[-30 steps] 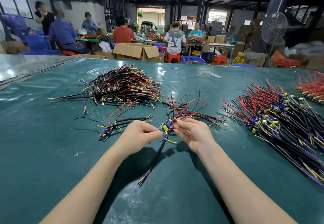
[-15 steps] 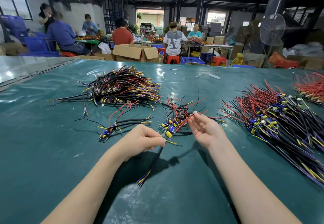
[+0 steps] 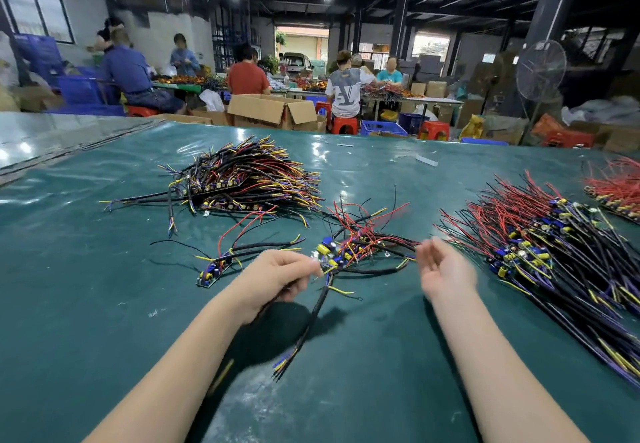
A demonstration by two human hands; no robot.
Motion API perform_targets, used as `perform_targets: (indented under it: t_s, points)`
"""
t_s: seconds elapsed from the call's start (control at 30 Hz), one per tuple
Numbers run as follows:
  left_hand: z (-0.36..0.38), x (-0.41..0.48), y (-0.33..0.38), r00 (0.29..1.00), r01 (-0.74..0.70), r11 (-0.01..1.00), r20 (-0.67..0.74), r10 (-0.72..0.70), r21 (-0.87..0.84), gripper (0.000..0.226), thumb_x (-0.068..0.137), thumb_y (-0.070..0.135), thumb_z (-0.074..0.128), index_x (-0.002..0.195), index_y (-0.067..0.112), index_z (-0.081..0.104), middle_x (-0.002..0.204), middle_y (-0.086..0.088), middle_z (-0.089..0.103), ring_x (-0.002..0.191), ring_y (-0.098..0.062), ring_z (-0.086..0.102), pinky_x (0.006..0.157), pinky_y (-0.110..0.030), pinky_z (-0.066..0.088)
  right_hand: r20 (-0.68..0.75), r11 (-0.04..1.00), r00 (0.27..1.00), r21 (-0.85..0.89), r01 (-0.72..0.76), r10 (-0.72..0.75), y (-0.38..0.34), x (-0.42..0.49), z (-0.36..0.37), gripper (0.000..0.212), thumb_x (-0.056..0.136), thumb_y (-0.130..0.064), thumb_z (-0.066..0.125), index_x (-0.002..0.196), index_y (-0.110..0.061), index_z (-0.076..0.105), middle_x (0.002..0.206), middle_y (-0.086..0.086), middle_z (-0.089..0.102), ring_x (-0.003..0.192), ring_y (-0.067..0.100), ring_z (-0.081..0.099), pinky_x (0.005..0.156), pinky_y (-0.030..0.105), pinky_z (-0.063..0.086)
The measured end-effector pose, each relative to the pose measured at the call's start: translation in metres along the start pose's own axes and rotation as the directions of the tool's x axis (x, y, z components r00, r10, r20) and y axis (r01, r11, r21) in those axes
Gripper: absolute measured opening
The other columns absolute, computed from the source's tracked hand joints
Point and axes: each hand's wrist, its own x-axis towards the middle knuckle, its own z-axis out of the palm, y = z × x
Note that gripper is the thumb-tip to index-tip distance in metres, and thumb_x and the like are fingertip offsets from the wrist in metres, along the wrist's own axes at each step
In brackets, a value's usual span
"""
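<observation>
The left hand (image 3: 280, 278) is pinching a small wired board (image 3: 328, 262) between the thumb and the curled fingers, just above the tabletop (image 3: 104, 304). The fingertips are blurred, so the exact grip is hard to see. From the board a black cable (image 3: 311, 318) is hanging down toward the person, and its stripped yellow and purple ends are lying near the left forearm.

The right hand (image 3: 446, 271) is holding nothing. Its fingers are apart and loosely bent, the palm is facing the left hand, and it is hovering just beside the wire ends of a small heap (image 3: 360, 245); I cannot tell if it is touching them. This small heap of boards with red and black wires is lying between the two hands and a little behind them, and the held board is sitting at its near edge.

To the left of the left hand, a single board (image 3: 212, 273) with its wires is lying alone. Farther back on the left a dense pile (image 3: 249, 179) is resting, and on the right a large pile (image 3: 561, 255) is spreading out, with a red-wire pile (image 3: 614, 188) behind it. Beyond the tabletop, an open cardboard box (image 3: 273, 110) is standing, people are sitting at other tables, and a fan (image 3: 540, 70) is standing at the right.
</observation>
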Motion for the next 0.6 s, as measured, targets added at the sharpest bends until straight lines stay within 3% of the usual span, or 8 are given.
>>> perform_targets:
  t_s: [0.07,0.13,0.2,0.3,0.43,0.6]
  points:
    - [0.002,0.005,-0.003,0.979,-0.028,0.996,-0.203,0.010,-0.087,0.029,0.090,0.014,0.056,0.063,0.016,0.067,0.046,0.008,0.049,0.036,0.000,0.036,0.036,-0.010,0.028,0.055,0.980,0.996,-0.183,0.080,-0.071,0.017,-0.010,0.009,0.024,0.091,0.001,0.049,0.067,-0.005,0.050,0.034,-0.003,0.052,0.029,0.004,0.049,0.037,0.015,0.046]
    - [0.002,0.007,-0.005,0.948,-0.067,0.989,-0.319,0.023,-0.128,0.025,0.090,0.015,0.058,0.067,0.014,0.068,0.043,0.010,0.050,0.035,0.001,0.035,0.035,-0.010,0.027,0.206,0.894,0.970,-0.400,0.201,-0.126,0.036,-0.024,0.016,0.026,0.090,0.000,0.050,0.065,-0.006,0.052,0.041,0.002,0.053,0.030,0.003,0.046,0.035,0.014,0.043]
    - [0.005,0.007,-0.006,0.939,-0.098,0.993,-0.338,0.069,-0.068,0.024,0.088,0.013,0.060,0.066,0.016,0.069,0.043,0.010,0.051,0.035,0.000,0.036,0.036,-0.009,0.027,0.391,0.778,0.916,-0.547,0.310,-0.091,0.053,-0.038,0.019,0.023,0.089,-0.003,0.054,0.066,-0.007,0.055,0.053,0.006,0.053,0.035,0.003,0.048,0.038,0.016,0.045]
    - [0.014,0.005,-0.006,0.940,-0.160,0.964,-0.264,0.214,0.213,0.025,0.085,0.012,0.064,0.061,0.019,0.068,0.043,0.011,0.054,0.038,0.000,0.040,0.042,-0.010,0.031,0.586,0.615,0.808,-0.616,0.491,-0.059,0.071,-0.056,0.023,0.023,0.083,-0.010,0.063,0.062,-0.014,0.055,0.058,0.004,0.055,0.051,0.012,0.055,0.050,0.029,0.052]
    - [0.017,0.004,-0.006,0.915,-0.241,0.842,-0.175,0.363,0.483,0.032,0.083,0.017,0.067,0.052,0.026,0.060,0.044,0.011,0.050,0.043,-0.004,0.040,0.049,-0.018,0.029,0.573,0.540,0.807,-0.639,0.548,-0.142,0.071,-0.061,0.023,0.031,0.074,-0.014,0.073,0.055,-0.017,0.049,0.051,-0.002,0.052,0.053,0.022,0.052,0.067,0.052,0.053]
    - [0.021,0.003,-0.008,0.917,-0.247,0.772,-0.116,0.382,0.586,0.039,0.078,0.019,0.072,0.049,0.028,0.048,0.037,0.013,0.041,0.045,-0.005,0.038,0.047,-0.018,0.025,0.521,0.524,0.840,-0.679,0.514,-0.149,0.068,-0.058,0.021,0.033,0.069,-0.015,0.077,0.056,-0.017,0.047,0.055,0.000,0.051,0.061,0.023,0.049,0.073,0.056,0.051]
